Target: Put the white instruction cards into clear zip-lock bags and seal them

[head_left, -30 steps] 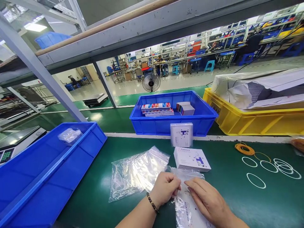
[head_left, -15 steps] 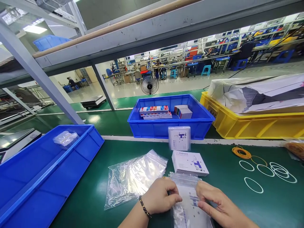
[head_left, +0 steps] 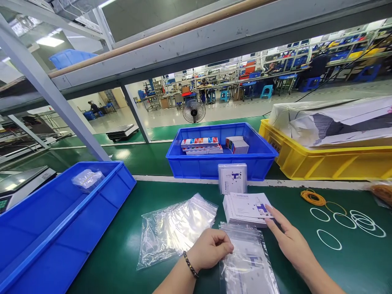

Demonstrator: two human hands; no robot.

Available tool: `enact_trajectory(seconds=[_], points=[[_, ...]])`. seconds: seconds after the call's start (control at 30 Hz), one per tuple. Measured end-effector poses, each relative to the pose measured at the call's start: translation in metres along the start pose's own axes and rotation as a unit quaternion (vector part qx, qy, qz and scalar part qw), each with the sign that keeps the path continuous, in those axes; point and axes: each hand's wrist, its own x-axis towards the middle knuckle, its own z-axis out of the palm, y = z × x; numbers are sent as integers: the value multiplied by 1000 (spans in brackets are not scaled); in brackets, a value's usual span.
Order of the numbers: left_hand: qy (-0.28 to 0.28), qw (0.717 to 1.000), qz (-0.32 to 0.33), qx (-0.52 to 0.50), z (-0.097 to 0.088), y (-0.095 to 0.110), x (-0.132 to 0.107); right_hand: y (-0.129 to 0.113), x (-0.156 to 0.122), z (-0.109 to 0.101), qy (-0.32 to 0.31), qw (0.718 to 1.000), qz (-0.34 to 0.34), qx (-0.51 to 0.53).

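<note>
My left hand is closed, its thumb and forefinger pinching the left edge of a clear zip bag. Inside that bag lies a white printed booklet, partly hidden by plastic glare. My right hand reaches to the right corner of the booklet stack, forefinger on the face and thumb at the edge of the top booklet. That booklet sits slightly askew on the pile. Loose clear zip bags are fanned out left of my left hand. Behind the stack, bagged booklets lean upright against a blue bin.
The blue bin holds printed boxes. A long blue bin stands left, a yellow bin right. White rings and yellow rubber bands lie on the right. A shelf beam crosses above.
My right hand has left the bagged booklet and moved up to the stack, where the top booklet has shifted. The left hand stays at the bag.
</note>
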Motion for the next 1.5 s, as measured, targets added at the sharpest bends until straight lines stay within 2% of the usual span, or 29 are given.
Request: enact_trajectory(seconds=[0.1, 0.17, 0.23, 0.3, 0.4, 0.47, 0.6, 0.7, 0.8, 0.87, 0.93, 1.03, 1.1, 1.13, 1.23, 1.33, 1.4, 1.5], points=[[-16, 1000, -3, 0, 2, 0, 1, -14, -8, -5, 87, 991, 43, 97], [-32, 999, -3, 30, 4, 0, 0, -22, -12, -7, 124, 971, 69, 191], [-44, 997, 18, 67, 6, -1, 0, -27, -15, -8, 113, 950, 92, 277], [-45, 993, 50, 93, 6, -2, 1, -30, -17, -8, 64, 941, 107, 315], [-26, 993, 75, 87, 6, -2, 2, -34, -20, -10, -18, 950, 90, 298], [-13, 995, 86, 48, 5, -3, 3, -36, -21, -13, -45, 957, 69, 279], [-16, 996, 87, -18, 6, -1, 2, -34, -20, -16, -57, 963, 59, 256], [-11, 997, 77, -15, 6, 2, 1, -32, -20, -18, -42, 970, 51, 232], [1, 996, 90, -2, 6, 4, 0, -33, -22, -20, -62, 978, 46, 194], [12, 995, 103, 10, 6, 6, -1, -36, -24, -21, -108, 981, 9, 163], [30, 993, 112, 15, 7, 6, -1, -41, -29, -19, -192, 970, -70, 129], [67, 992, 111, 6, 11, 4, -1, -47, -36, -13, -354, 913, -184, 83], [82, 991, 106, -3, 14, 3, 0, -49, -40, -9, -417, 881, -214, 65], [88, 991, 104, -7, 16, 2, 0, -49, -41, -7, -431, 874, -214, 60], [85, 992, 72, -65, 18, -2, 2, -49, -43, -4, -421, 886, -187, 58], [69, 986, -6, -153, 19, -4, 3, -47, -44, -5, -389, 906, -149, 74], [77, 984, -44, -158, 19, -3, 4, -46, -44, -4, -369, 917, -112, 96], [96, 986, -58, -125, 21, 1, 3, -45, -45, -2, -333, 932, -62, 127]])
